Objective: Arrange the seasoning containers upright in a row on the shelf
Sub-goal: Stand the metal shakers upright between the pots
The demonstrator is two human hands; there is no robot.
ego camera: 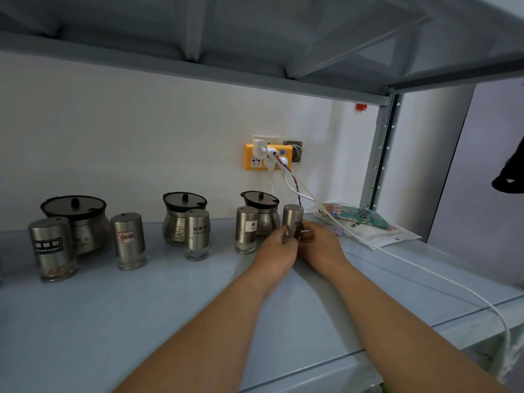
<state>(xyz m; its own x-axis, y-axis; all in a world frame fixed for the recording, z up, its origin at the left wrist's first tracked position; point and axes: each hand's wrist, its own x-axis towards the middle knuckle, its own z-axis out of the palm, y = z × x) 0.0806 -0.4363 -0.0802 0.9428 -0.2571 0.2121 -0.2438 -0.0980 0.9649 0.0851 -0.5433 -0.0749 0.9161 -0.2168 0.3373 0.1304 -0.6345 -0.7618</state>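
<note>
At far right of shelf (pixel 170 307), I see left hand (pixel 276 248) and right hand (pixel 320 245) pinching rightmost shaker (pixel 293 219) (upright). Risk: elbowing salt shaker (pixel 246 229), or snagging white cable (pixel 425 270) just right.

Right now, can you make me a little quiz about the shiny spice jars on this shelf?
1. True or false: the hands hold the shaker at the right end.
2. How many tall shakers stand upright on the shelf? A) three B) five C) seven
3. Fill in: the round pots with black lids stand ____ the shakers.

Key: 1 true. 2 B. 3 behind.
</note>
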